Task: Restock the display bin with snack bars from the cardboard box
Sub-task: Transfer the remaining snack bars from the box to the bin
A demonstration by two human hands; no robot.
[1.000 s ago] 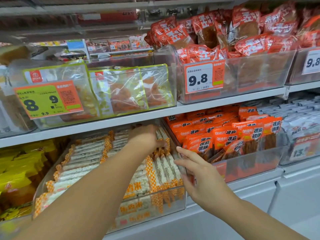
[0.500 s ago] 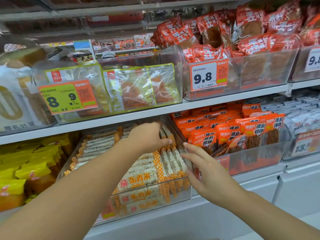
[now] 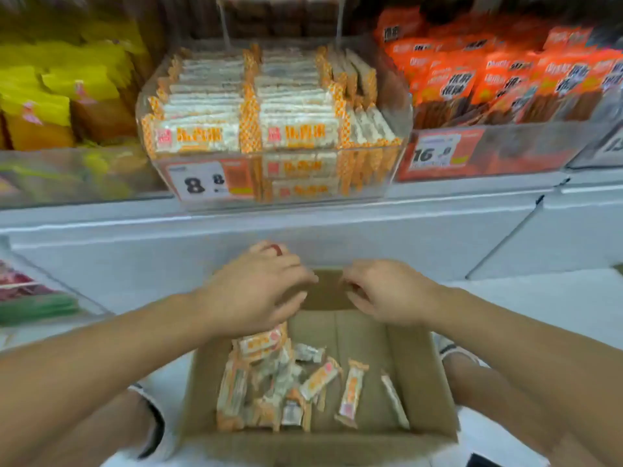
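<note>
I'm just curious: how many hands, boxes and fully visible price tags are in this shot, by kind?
Hands: 2, the left hand and the right hand
Boxes: 1, the cardboard box
Price tags fully in view: 2, the 8.8 price tag and the 16.8 price tag
Total: 5

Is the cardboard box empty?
No. The open cardboard box has snack bars scattered inside, with bare bottom showing on its right side.
</note>
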